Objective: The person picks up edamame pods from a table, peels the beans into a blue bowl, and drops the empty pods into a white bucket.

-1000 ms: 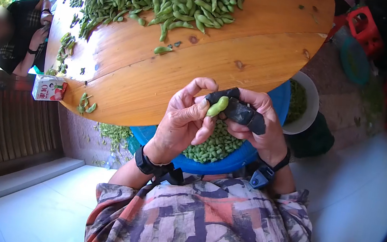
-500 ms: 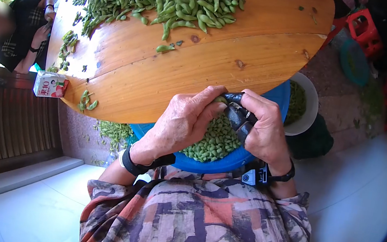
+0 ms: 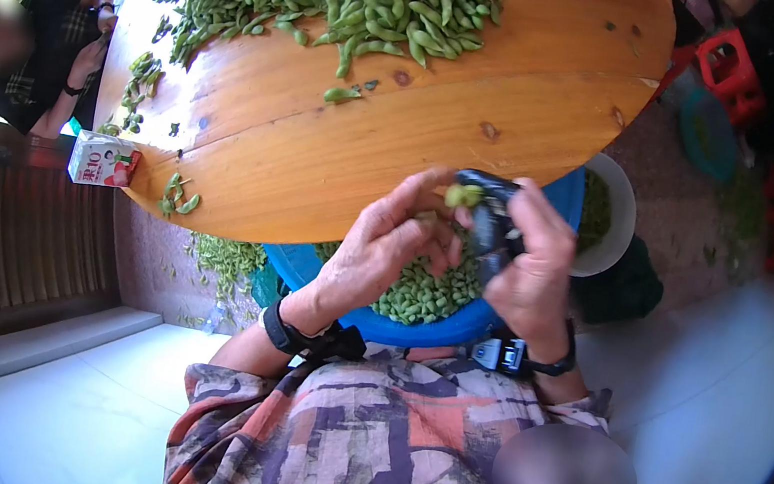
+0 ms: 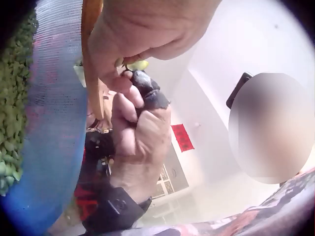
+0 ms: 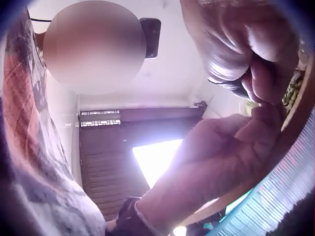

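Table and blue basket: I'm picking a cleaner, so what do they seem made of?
The table looks like varnished wood, with knots, grain and glossy glare. The blue basket is probably plastic with a slight sheen, its wall finely meshed and partly see-through.

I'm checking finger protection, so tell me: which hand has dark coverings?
The right hand: dark coverings wrap some of its fingers, while no covering shows on the fingers of the left hand.

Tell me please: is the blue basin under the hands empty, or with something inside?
Not empty: green beans lie in the blue basin, also seen in the left wrist view. How deep they go, I cannot tell.
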Tool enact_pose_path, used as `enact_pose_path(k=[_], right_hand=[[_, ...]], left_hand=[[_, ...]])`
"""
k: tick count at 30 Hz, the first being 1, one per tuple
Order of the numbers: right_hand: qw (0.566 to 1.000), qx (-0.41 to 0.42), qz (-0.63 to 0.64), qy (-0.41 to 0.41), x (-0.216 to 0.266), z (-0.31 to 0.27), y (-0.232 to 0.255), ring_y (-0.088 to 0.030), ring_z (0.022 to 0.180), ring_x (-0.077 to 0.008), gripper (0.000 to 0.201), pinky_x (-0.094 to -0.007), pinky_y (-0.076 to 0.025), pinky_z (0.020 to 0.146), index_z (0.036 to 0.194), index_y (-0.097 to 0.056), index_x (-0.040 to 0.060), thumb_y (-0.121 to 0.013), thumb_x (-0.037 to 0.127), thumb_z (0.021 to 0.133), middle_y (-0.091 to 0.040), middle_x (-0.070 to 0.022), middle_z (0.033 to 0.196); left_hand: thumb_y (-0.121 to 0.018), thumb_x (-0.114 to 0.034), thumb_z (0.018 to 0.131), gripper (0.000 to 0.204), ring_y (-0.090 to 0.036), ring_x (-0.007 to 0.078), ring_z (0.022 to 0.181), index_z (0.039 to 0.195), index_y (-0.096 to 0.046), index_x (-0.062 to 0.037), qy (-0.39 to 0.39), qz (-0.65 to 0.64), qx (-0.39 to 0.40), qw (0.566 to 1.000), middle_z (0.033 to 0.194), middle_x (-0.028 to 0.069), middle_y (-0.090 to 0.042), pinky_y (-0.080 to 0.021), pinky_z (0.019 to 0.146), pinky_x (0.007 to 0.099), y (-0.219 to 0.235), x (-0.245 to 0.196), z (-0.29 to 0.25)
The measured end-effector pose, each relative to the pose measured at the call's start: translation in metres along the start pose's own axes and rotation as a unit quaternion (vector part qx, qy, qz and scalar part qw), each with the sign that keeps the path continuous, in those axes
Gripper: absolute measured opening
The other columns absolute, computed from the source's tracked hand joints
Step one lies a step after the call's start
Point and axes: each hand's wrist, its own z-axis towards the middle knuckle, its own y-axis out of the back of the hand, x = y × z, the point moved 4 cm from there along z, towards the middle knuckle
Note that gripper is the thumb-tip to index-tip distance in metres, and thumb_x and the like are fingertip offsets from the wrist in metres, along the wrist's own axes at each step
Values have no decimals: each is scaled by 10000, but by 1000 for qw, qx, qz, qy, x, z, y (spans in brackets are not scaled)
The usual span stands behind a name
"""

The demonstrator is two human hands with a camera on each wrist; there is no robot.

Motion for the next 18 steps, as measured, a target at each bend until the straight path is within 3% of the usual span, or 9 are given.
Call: enact_pose_path(k=[1, 2, 3, 5, 8, 9, 13, 17, 18], right_hand=[[999, -33, 3, 25, -6, -5, 13, -535, 653, -300, 325, -369, -412, 576, 897, -590, -19, -548, 302, 865, -454, -143, 751], [995, -38, 14, -93, -18, -17, 24, -569, 708, -278, 480, -349, -425, 590, 883, -586, -27, -453, 434, 886, -496, -142, 786], [989, -113, 21, -94, -22, -21, 40, -594, 714, -187, 401, -289, -443, 585, 901, -599, -13, -441, 355, 903, -558, -91, 795], [960, -184, -60, -203, -39, -34, 80, -564, 634, -70, 212, -226, -445, 554, 969, -653, 31, -465, 78, 882, -565, 7, 689], [893, -189, -342, -223, -54, -38, 126, -659, 770, -281, 414, -383, -508, 744, 1201, -601, -11, -480, -57, 807, -671, -222, 877], [875, -185, -367, -254, -62, -45, 134, -656, 760, -308, 435, -377, -503, 735, 1208, -603, 2, -483, -73, 796, -663, -222, 865], [896, -192, -305, -260, -64, -43, 129, -652, 746, -247, 452, -356, -504, 714, 1213, -607, 11, -504, -86, 784, -661, -205, 839], [943, -160, -226, -185, -49, -23, 87, -607, 691, -164, 389, -309, -474, 637, 1111, -655, 20, -502, -101, 775, -643, -136, 755], [964, -132, -142, -183, -45, -19, 72, -590, 673, -150, 358, -303, -466, 623, 1090, -658, 17, -508, -96, 785, -631, -111, 738]], left_hand=[[-496, -138, 992, 436, -616, 174, 947, 1396, -400, -5, 1, 56, 36, 998, 1181, 112, -599, -507, 774, 301, -2, -1, -5], [-547, -150, 977, 414, -627, 202, 980, 1357, -463, -10, 3, 112, 71, 991, 1191, 121, -615, -514, 824, 322, -3, -3, -8], [-547, -150, 977, 414, -627, 202, 980, 1357, -463, -10, 1, 113, 69, 991, 1191, 121, -615, -514, 824, 322, -1, -13, -8], [-639, -158, 925, 306, -624, 234, 1069, 1201, -612, -30, -40, 453, 211, 865, 1164, 125, -653, -497, 910, 347, -10, -40, -11], [-631, 49, 837, 192, -678, 240, 954, 1004, -688, -26, -79, 550, -4, 831, 1024, 101, -705, -526, 845, 330, 18, -80, -3], [-605, 79, 823, 217, -682, 248, 877, 1009, -673, -10, -185, 649, -46, 737, 972, 108, -696, -534, 788, 324, 33, -94, 7], [-598, 60, 785, 231, -633, 376, 734, 1001, -659, 2, -242, 762, -93, 594, 918, 178, -632, -524, 663, 397, 64, -125, 35], [-595, 42, 811, 186, -637, 339, 737, 986, -655, 18, -195, 732, -96, 646, 895, 165, -629, -521, 659, 374, 72, -126, 42], [-592, 36, 828, 165, -634, 314, 740, 979, -655, 16, -133, 640, -135, 744, 880, 157, -621, -517, 661, 361, 77, -123, 41]])
